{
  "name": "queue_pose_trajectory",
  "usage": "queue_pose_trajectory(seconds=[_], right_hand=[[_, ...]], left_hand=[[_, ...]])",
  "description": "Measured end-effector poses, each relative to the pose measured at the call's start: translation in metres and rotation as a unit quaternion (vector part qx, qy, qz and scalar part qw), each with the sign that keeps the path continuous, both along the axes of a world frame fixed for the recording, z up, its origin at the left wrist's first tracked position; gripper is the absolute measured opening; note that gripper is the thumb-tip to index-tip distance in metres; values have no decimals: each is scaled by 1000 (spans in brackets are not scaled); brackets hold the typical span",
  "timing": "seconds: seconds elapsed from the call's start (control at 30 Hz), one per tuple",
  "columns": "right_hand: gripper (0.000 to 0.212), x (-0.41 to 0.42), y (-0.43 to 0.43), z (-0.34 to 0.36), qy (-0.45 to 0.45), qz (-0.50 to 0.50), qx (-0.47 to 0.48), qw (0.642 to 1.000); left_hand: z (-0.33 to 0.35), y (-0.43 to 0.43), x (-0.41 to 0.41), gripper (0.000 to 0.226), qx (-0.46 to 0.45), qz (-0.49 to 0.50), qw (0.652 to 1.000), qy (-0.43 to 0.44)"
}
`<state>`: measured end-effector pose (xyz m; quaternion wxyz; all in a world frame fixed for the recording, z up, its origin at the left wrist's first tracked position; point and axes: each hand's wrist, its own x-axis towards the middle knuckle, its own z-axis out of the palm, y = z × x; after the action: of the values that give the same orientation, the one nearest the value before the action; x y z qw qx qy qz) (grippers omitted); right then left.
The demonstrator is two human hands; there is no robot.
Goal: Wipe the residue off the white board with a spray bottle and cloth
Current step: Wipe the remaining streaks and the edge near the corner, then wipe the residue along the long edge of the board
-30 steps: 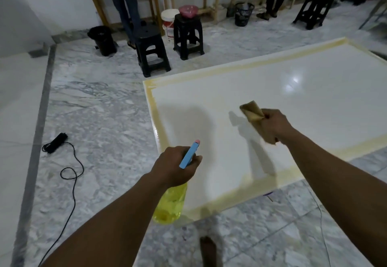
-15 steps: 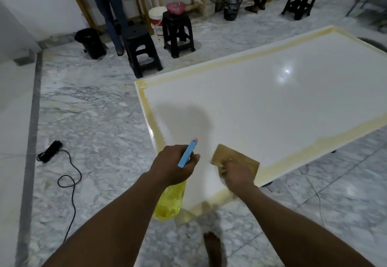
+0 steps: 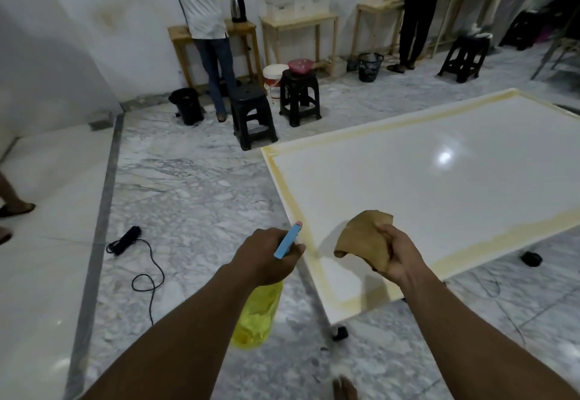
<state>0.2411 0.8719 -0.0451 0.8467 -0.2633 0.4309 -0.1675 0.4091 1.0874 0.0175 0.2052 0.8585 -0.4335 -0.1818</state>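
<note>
Yellow spray bottle (image 3: pixel 255 315): translucent body hanging below the left grip (image 3: pixel 266 255). Its blue nozzle head (image 3: pixel 288 241) points toward 1 o'clock. It hangs over the floor, just at 9 o'clock of the board's near corner.
Left grip: fingers curled round the bottle's neck.
Right grip (image 3: pixel 398 255): fingers bunched round the tan cloth (image 3: pixel 364 239).
Tan cloth: crumpled, held over the board's near-left corner, at 3 o'clock of the nozzle. Whether it touches the board cannot be told.
White board (image 3: pixel 423 186): glossy, lying flat, filling the view from 1 to 4 o'clock.
Residue (image 3: pixel 502 236): a yellowish band along the board's edges.
Marble floor (image 3: pixel 188 186): grey-veined, with a black cable (image 3: pixel 125 241) at 9 o'clock of the left grip.
Background, 12 o'clock: two black stools (image 3: pixel 252 117), one bearing a pink bowl (image 3: pixel 300 65).
</note>
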Motion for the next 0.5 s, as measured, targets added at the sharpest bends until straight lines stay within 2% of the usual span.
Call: queue_pose_trajectory(seconds=[0.07, 0.2, 0.27, 0.33, 0.4, 0.47, 0.5], right_hand=[[46, 16, 17, -9, -34, 7, 21, 999], [48, 61, 23, -37, -29, 95, 75, 992], [47, 99, -2, -41, 21, 143, 51, 988], [43, 147, -41, -36, 103, 202, -28, 974], [36, 206, -85, -25, 208, 298, -154, 919], [29, 273, -125, -12, 286, 362, -320, 827], [25, 307, -140, -9, 293, 376, -396, 785]], left_hand=[[2, 2, 14, 44, 6, 3, 1000, -2], [-7, -12, 50, 42, 3, 4, 1000, 3], [-15, -26, 74, 44, -7, 12, 1000, 11], [-27, -42, 103, 45, -15, 27, 999, 19], [-41, -57, 134, 46, -23, 48, 998, 32], [-55, -71, 166, 45, -28, 63, 997, 46], [-62, -77, 182, 44, -30, 71, 996, 51]])
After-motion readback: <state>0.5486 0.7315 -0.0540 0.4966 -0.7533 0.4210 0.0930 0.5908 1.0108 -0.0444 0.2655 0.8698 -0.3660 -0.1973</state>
